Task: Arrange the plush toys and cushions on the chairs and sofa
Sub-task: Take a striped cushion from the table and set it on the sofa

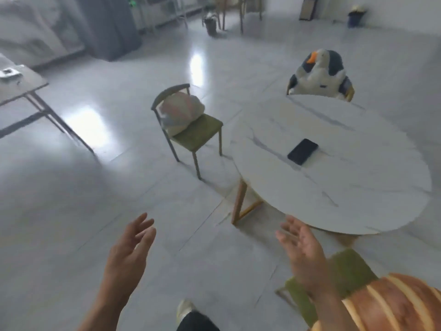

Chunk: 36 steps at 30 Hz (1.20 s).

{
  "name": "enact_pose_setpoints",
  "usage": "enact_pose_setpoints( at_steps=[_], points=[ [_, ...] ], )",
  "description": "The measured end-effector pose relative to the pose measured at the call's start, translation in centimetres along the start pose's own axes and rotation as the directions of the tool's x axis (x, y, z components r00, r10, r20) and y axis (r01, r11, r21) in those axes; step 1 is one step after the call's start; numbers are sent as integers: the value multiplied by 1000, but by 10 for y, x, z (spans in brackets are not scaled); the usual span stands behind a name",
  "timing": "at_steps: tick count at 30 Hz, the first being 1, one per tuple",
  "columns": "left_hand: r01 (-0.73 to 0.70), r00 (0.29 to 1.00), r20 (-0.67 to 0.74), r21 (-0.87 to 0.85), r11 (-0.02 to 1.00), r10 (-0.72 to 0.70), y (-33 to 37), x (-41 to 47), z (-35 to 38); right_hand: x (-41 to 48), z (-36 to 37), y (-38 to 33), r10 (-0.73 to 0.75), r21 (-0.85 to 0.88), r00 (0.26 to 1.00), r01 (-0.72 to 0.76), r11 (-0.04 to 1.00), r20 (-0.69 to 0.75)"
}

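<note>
Brown striped cushion [393,304] lies on the near right chair [353,266], the pale plush [181,113] and duck plush [319,72] sit farther off, and with our left hand [130,249] and right hand [303,249] both spread and empty, we judge ourselves between placements, next reaching for one.

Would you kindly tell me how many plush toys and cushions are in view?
3: a pastel cushion on the middle green chair, a white bird plush seated behind the round table, a bread-like cushion bottom right. Others may be hidden.
</note>
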<state>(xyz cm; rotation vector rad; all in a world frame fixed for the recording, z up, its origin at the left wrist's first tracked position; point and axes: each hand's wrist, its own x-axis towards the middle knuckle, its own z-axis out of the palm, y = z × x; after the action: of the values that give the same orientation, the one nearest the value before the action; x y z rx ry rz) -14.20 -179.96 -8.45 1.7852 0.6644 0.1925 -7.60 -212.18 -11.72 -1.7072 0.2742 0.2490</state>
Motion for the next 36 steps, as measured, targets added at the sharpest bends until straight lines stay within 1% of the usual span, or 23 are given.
enact_pose_setpoints(
  at_steps=[3, 6, 10, 12, 15, 18, 22, 28, 30, 32, 36],
  points=[
    [42, 978, -198, -115, 992, -64, -27, 1, -73, 12, 75, -33, -57, -86, 985, 72, 994, 163],
    [66, 919, -364, -232, 970, -150, -58, 3, -144, 20, 166, -54, -70, -143, 949, 119, 983, 306],
    [85, 821, -510, -338, 937, -258, -97, 15, -240, 20, 299, -65, -52, -209, 883, 167, 964, 466],
    [79, 774, -565, -364, 928, -287, -111, 26, -284, 22, 363, -74, -53, -234, 839, 212, 949, 542],
    [43, 706, -642, -382, 923, -298, -118, 45, -344, 23, 448, -96, -73, -233, 784, 270, 934, 617],
    [16, 663, -689, -379, 925, -293, -117, 76, -397, 26, 518, -118, -105, -205, 735, 319, 926, 669],
    [5, 641, -710, -376, 927, -291, -128, 139, -448, 53, 606, -136, -132, -179, 690, 360, 916, 712],
    [38, 636, -691, -416, 908, -343, -153, 280, -513, 133, 753, -143, -90, -177, 708, 294, 939, 700],
    [56, 621, -695, -423, 904, -364, -151, 332, -542, 164, 809, -159, -65, -186, 697, 278, 943, 714],
    [39, 609, -710, -417, 908, -352, -139, 378, -580, 187, 867, -183, -53, -194, 674, 286, 938, 737],
    [-22, 542, -787, -364, 931, -295, -114, 451, -661, 218, 989, -241, -77, -174, 587, 359, 917, 806]
  ],
)
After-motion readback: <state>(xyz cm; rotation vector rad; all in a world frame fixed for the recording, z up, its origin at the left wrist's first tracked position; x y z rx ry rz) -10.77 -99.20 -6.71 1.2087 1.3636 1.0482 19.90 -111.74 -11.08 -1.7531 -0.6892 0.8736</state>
